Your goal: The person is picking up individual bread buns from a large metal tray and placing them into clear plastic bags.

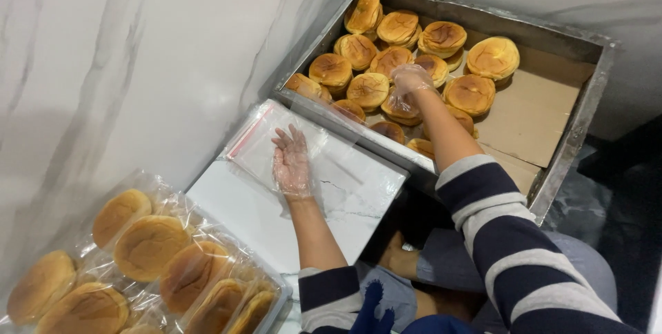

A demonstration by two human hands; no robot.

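Several bagged buns (148, 248) lay overlapping at the lower left, out of the way of the hands. Next to them a white board (255, 217) gave a flat bed for a clear bag (276, 141), its mouth toward the tray. The left hand (292, 163) — gloved, fingers spread — lay flat on that bag, likely pinning it. Farther right, the right hand (409, 80), also gloved, reached into the metal tray (586, 110) and closed its fingers over one bun (402, 106) among the loose ones — paper lined the tray under them.

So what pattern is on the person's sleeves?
The sleeves have navy and white stripes, seen best in the head view.
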